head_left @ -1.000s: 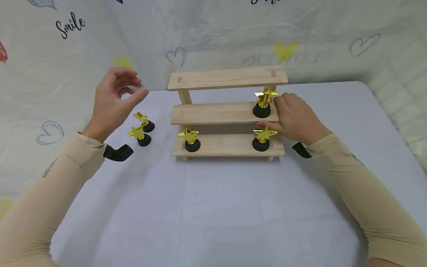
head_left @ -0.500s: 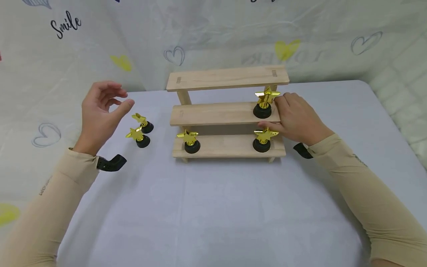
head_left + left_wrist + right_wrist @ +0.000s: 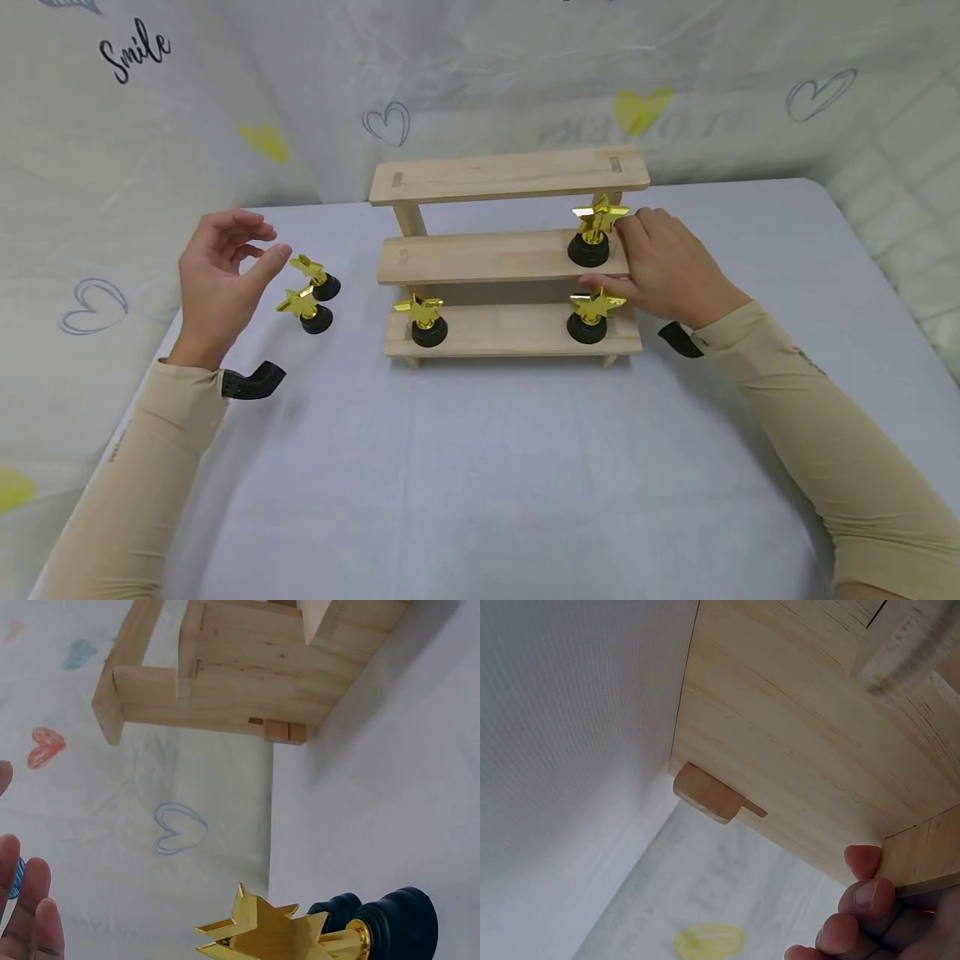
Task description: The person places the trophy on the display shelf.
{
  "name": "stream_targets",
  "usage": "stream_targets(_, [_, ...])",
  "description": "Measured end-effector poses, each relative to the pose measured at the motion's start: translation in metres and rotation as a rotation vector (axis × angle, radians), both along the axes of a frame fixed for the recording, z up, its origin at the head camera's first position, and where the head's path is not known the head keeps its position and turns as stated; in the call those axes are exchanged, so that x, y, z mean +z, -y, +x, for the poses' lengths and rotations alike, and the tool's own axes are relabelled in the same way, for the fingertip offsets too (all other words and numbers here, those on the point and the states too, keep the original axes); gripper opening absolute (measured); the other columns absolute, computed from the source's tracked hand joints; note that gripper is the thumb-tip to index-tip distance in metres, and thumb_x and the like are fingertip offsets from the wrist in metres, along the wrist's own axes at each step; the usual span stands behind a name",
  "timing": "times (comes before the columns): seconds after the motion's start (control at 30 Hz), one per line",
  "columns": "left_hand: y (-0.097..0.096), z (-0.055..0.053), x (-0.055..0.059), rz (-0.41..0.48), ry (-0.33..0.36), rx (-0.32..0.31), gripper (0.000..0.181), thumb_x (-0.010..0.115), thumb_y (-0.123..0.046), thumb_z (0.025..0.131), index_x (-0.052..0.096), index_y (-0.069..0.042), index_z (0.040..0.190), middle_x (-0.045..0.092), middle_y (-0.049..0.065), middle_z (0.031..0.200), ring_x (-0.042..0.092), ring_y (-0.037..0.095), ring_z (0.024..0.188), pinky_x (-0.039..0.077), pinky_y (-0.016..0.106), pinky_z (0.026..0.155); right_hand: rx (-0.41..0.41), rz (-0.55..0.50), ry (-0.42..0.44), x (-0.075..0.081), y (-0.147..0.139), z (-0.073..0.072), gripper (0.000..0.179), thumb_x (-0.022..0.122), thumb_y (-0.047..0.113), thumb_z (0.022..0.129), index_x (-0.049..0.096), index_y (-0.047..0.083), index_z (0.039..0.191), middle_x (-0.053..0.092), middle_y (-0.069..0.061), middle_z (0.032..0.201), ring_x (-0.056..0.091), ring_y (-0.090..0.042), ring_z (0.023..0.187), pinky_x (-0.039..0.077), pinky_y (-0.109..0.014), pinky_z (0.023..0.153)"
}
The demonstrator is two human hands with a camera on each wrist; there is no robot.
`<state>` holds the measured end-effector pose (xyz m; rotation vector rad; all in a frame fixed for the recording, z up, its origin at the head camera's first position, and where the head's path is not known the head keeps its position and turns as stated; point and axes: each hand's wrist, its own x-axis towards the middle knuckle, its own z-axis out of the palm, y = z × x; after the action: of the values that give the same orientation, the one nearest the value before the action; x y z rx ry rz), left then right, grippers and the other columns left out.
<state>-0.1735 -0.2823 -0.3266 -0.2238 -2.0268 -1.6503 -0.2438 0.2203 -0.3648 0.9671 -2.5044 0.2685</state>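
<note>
A three-tier wooden display shelf (image 3: 495, 258) stands on the white table. My right hand (image 3: 667, 262) grips the right end of its middle tier, thumb along the front edge; the right wrist view shows the curled fingertips (image 3: 865, 896) at the board. One gold star trophy (image 3: 590, 237) with a black base stands on the middle tier beside that hand. On the bottom tier are a left trophy (image 3: 428, 325) and a right trophy (image 3: 588, 321). My left hand (image 3: 221, 283) holds nothing, fingers loosely bent, just left of a rear trophy (image 3: 325, 285) and a front trophy (image 3: 316, 318) on the table.
Behind the table hangs a pale curtain (image 3: 480, 75) printed with hearts and words. The table's left edge runs under the left forearm (image 3: 161, 467). Black camera mounts (image 3: 253, 382) sit on both wrists.
My left hand has moved left and then down towards the near side, beside the two trophies on the table. My right hand keeps its grip on the shelf.
</note>
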Motion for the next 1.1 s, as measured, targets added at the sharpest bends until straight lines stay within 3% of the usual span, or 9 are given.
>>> stream_targets(0.27, [0.003, -0.003, -0.017, 0.038, 0.013, 0.0, 0.037, 0.075, 0.007, 0.086, 0.064, -0.005, 0.119, 0.066, 0.003, 0.109, 0.064, 0.017, 0.104, 0.05, 0.019, 0.087, 0.003, -0.002, -0.002, -0.001, -0.001, -0.001, 0.089, 0.05, 0.079, 0.093, 0.055, -0.009, 0.095, 0.045, -0.014, 0.073, 0.042, -0.032, 0.069, 0.035, -0.039, 0.065])
stream_targets(0.37, [0.004, -0.003, -0.024, 0.006, 0.029, 0.012, 0.037, 0.075, 0.005, 0.086, 0.064, -0.006, 0.12, 0.066, 0.002, 0.11, 0.064, 0.016, 0.105, 0.05, 0.019, 0.088, 0.001, -0.003, 0.004, -0.002, -0.001, -0.001, 0.091, 0.047, 0.081, 0.093, 0.055, -0.01, 0.097, 0.046, -0.015, 0.074, 0.043, -0.032, 0.07, 0.036, -0.039, 0.066])
stream_targets(0.5, [0.005, -0.005, -0.03, -0.066, 0.057, 0.048, 0.038, 0.075, 0.002, 0.088, 0.063, -0.009, 0.123, 0.065, -0.001, 0.112, 0.063, 0.015, 0.107, 0.05, 0.018, 0.09, 0.001, -0.016, -0.012, -0.001, 0.001, 0.0, 0.101, 0.028, 0.088, 0.092, 0.054, -0.01, 0.094, 0.045, -0.015, 0.073, 0.042, -0.032, 0.068, 0.036, -0.041, 0.065])
stream_targets(0.6, [0.006, -0.005, -0.034, -0.079, 0.076, 0.06, 0.039, 0.075, 0.001, 0.089, 0.063, -0.009, 0.124, 0.065, -0.001, 0.113, 0.063, 0.015, 0.108, 0.05, 0.018, 0.091, 0.007, -0.024, -0.033, -0.002, 0.002, -0.001, 0.102, 0.021, 0.088, 0.091, 0.052, -0.009, 0.092, 0.044, -0.015, 0.072, 0.041, -0.032, 0.066, 0.035, -0.04, 0.063])
stream_targets(1.0, [0.013, -0.004, -0.051, -0.003, 0.117, 0.051, 0.042, 0.079, 0.005, 0.084, 0.064, -0.008, 0.121, 0.066, 0.004, 0.112, 0.064, 0.016, 0.105, 0.051, 0.019, 0.09, 0.038, -0.033, -0.078, -0.004, 0.002, -0.002, 0.098, 0.026, 0.086, 0.094, 0.052, -0.009, 0.094, 0.043, -0.015, 0.072, 0.039, -0.032, 0.064, 0.034, -0.041, 0.061])
stream_targets(1.1, [0.014, -0.004, -0.054, -0.03, 0.138, 0.064, 0.045, 0.081, 0.004, 0.082, 0.064, -0.009, 0.122, 0.066, 0.003, 0.111, 0.065, 0.015, 0.105, 0.051, 0.019, 0.09, 0.046, -0.039, -0.085, -0.004, 0.002, -0.002, 0.098, 0.028, 0.085, 0.095, 0.052, -0.01, 0.094, 0.042, -0.015, 0.072, 0.039, -0.032, 0.064, 0.034, -0.041, 0.061])
